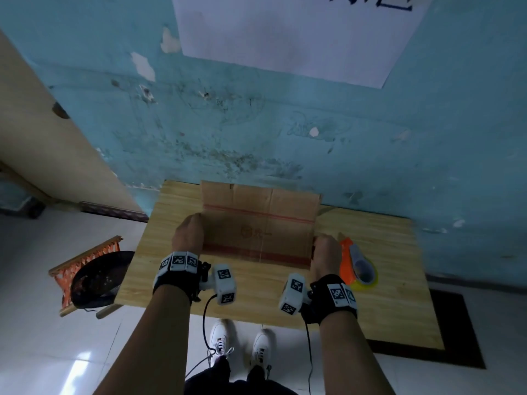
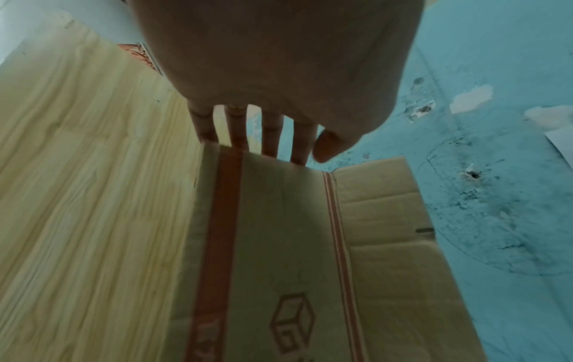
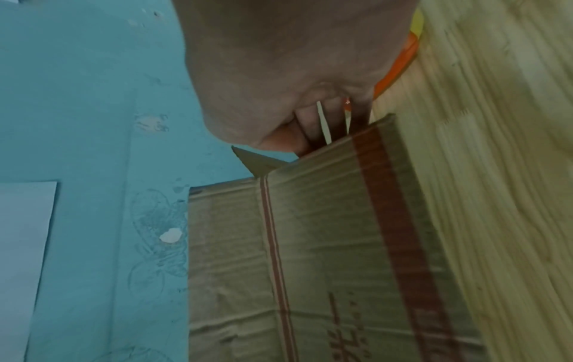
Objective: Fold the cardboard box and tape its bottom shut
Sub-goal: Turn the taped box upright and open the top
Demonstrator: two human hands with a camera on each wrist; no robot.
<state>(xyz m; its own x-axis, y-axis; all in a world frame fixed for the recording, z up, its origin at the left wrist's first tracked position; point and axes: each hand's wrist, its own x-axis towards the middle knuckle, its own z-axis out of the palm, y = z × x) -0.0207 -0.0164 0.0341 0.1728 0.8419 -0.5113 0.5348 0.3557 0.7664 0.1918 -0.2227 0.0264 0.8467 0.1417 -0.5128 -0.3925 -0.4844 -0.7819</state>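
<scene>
The surface (image 1: pixel 370 295) is pale wood with a long streaky grain and a squared outline. On it, toward the far edge, lies the cardboard box (image 1: pixel 261 226), a flattened brown corrugated sheet, creased and a little crumpled, printed with a broad red band along its near side, thin red double lines farther back and a faded cube logo; its plain flaps point toward the scuffed turquoise wall (image 1: pixel 285 132).

The left hand (image 1: pixel 188 235) is at the box's left edge; its grip grasps that edge, four straight fingers (image 2: pixel 269 132) passing behind the cardboard and the thumb in front. The right hand (image 1: pixel 325 255) grasps the right edge, fingers curled around it.

Just right of that hand, near the surface's right edge, rests an orange plastic tape dispenser (image 1: pixel 346 258) carrying a yellowish tape roll (image 1: pixel 366 273).
</scene>
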